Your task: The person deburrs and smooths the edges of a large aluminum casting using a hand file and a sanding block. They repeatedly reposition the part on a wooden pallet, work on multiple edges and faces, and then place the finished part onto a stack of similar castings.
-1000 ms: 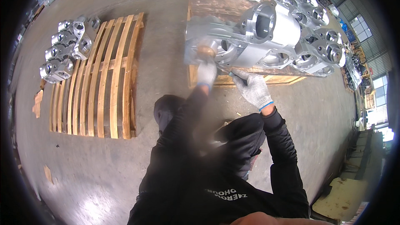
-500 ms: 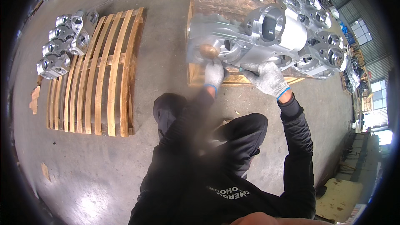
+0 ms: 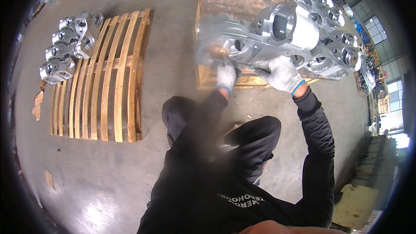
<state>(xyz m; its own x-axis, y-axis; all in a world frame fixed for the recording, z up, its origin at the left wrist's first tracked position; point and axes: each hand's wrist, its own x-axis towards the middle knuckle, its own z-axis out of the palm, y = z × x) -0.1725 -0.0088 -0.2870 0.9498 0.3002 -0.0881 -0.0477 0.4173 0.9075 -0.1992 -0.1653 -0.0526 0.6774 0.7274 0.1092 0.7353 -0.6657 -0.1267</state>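
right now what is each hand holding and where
Left hand grips a tool by its round brown wooden handle; right hand pinches its thin metal shaft.

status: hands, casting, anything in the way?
Left hand grips wooden-handled tool. Right hand steadies slim tool shaft against big metal casting. Nothing blocking.

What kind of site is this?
Probably a factory or machining workshop floor: large silvery machined metal castings lie on a wooden pallet, more small metal housings sit beside a bare slatted wooden pallet, and the grey concrete floor runs toward tall industrial windows.
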